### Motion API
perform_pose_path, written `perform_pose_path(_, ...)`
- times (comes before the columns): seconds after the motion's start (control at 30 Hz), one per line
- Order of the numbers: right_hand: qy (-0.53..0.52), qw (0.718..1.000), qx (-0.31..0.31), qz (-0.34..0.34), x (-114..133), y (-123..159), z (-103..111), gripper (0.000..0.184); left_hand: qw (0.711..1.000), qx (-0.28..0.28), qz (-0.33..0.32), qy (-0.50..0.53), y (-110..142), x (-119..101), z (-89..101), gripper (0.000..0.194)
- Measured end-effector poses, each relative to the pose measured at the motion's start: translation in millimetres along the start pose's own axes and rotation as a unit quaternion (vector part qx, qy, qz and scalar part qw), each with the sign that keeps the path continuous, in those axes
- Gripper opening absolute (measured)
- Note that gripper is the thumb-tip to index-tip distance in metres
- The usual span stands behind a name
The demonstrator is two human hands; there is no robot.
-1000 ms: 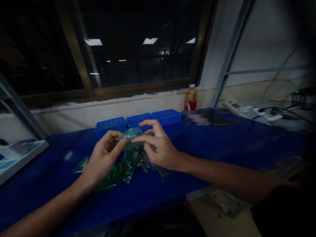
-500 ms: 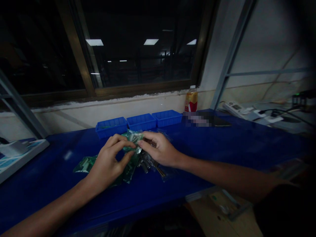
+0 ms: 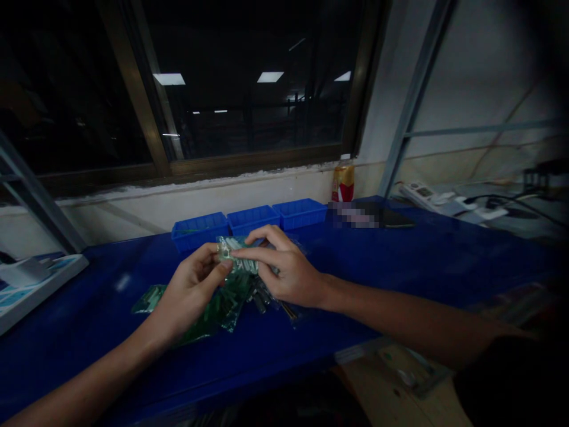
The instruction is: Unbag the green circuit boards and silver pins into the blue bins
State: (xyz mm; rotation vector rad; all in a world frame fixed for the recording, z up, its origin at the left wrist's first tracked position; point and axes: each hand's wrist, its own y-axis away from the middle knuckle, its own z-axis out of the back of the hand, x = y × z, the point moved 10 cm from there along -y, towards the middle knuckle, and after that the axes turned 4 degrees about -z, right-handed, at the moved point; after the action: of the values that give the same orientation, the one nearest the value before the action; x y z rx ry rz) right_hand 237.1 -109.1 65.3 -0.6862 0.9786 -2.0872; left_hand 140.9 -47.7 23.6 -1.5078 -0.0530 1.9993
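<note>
A small clear-green plastic bag [image 3: 235, 244] with pale, stick-like pieces in it is raised above the table. My left hand [image 3: 193, 284] pinches the bag's left end between thumb and fingers. Across the bag from the right reaches my right hand [image 3: 288, 270], fingers apart, its index fingertip touching the bag near my left fingertips. Under both hands lie green plastic bags [image 3: 229, 302] of small parts. Beside them, partly beneath my right hand, are dark metallic cylinders [image 3: 261, 296] and a clear bag with thin brass-coloured pieces [image 3: 290, 311].
Three blue bins [image 3: 300, 213] stand in a row along the wall behind my hands. A red-and-gold package [image 3: 343, 184] and a dark flat object [image 3: 398, 219] are at the back right. A white power strip [image 3: 53, 276] lies on the blue table [image 3: 364, 267] at the left.
My left hand has closed on the bag's left end. My right hand has loosened its pinch, and its index finger now stretches left over the bag.
</note>
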Motion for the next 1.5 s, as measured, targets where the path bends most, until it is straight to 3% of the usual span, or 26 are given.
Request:
perform_pose_path(0.1,-0.016,0.999,0.025,-0.033,-2.6,-1.7,-2.4,0.039,0.988,-0.061,-0.088,-0.113,4.1,-18.9,15.0,0.017)
perform_pose_path(0.17,-0.039,0.997,0.036,-0.065,-6.0,-2.6,-2.6,0.029,0.952,-0.091,-0.195,-0.218,11.6,-40.7,18.4,0.016)
perform_pose_path(0.27,-0.097,0.987,0.072,-0.109,-11.7,-1.7,-8.0,0.021,0.881,-0.063,-0.331,-0.332,24.7,-61.4,2.1,0.020)
perform_pose_path(0.33,-0.140,0.977,0.107,-0.119,-12.6,0.3,-14.9,0.022,0.863,-0.029,-0.352,-0.362,26.8,-59.6,-8.3,0.023)
perform_pose_path(0.43,-0.158,0.971,0.130,-0.125,-14.4,3.5,-21.7,0.022,0.864,0.013,-0.326,-0.383,22.9,-46.4,-19.0,0.024)
perform_pose_path(0.53,-0.109,0.980,0.112,-0.120,-17.2,4.6,-22.1,0.017,0.870,0.048,-0.303,-0.387,19.5,-36.6,-26.5,0.023)
perform_pose_path(0.67,-0.082,0.989,0.088,-0.082,-14.3,3.9,-20.8,0.028,0.878,0.042,-0.274,-0.390,14.7,-39.7,-19.2,0.016)
perform_pose_path(0.8,-0.081,0.992,0.076,-0.065,-16.5,3.5,-18.6,0.042,0.939,0.043,-0.184,-0.288,6.3,-37.6,-3.9,0.030)
perform_pose_path(0.87,-0.069,0.993,0.070,-0.060,-18.3,3.7,-17.7,0.045,0.975,0.025,-0.105,-0.195,0.9,-25.6,5.0,0.039)
perform_pose_path(0.97,-0.049,0.996,0.061,-0.044,-17.2,4.3,-16.9,0.047,0.996,0.013,0.019,-0.082,-5.4,2.6,9.5,0.037)
perform_pose_path(1.07,-0.039,0.997,0.048,-0.044,-15.4,4.0,-15.1,0.046,0.996,0.026,0.083,-0.015,-12.0,23.8,9.4,0.029)
perform_pose_path(1.23,-0.039,0.996,0.038,-0.068,-15.6,2.0,-11.2,0.036,0.991,-0.012,0.134,-0.016,-23.4,54.0,33.2,0.030)
perform_pose_path(1.37,-0.038,0.994,0.063,-0.077,-17.1,2.6,-15.9,0.030,0.983,-0.087,0.162,0.020,-29.9,74.4,56.3,0.030)
perform_pose_path(1.5,-0.044,0.993,0.079,-0.082,-19.8,3.9,-21.6,0.025,0.965,-0.172,0.142,0.139,-42.1,73.8,71.2,0.030)
